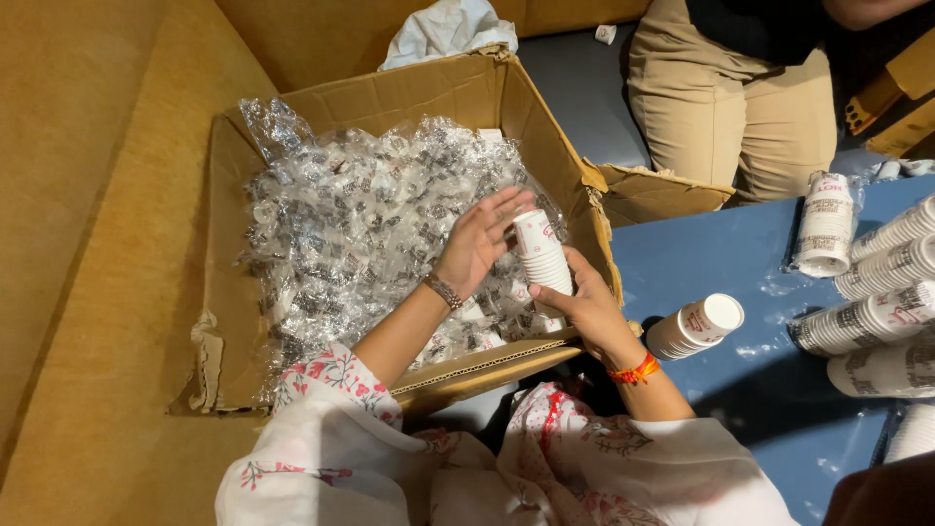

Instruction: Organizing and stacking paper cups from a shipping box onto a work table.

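Hands meet over an open cardboard box (458, 97) that sits on a tan floor; the right hand (584, 310) is wrapped around the lower part of a short stack of white paper cups (542, 258), gripping it from the side, with an orange thread band at the wrist; the left hand (477, 239) lies with its fingers spread and loose against the top of that same stack, touching the uppermost cup rather than clasping it, a beaded bracelet on its wrist. Cups in the stack stand nearly upright, tilted a little, just inside the box's right wall; the box is filled with clear plastic wrapping (351, 214) that holds many more small cups, crumpled and shiny. Sleeves of a white garment with a red flower print cover both forearms up to the elbow.

Right of the box lies a blue surface (740, 390); on it, near the right hand, a stack of cups (696, 326) rests on its side, and further right several wrapped sleeves of cups (881, 282) lie side by side. Another person in tan trousers (726, 93) sits beyond the blue surface, well apart from the hands; a crumpled pale sheet (448, 29) lies behind the box.
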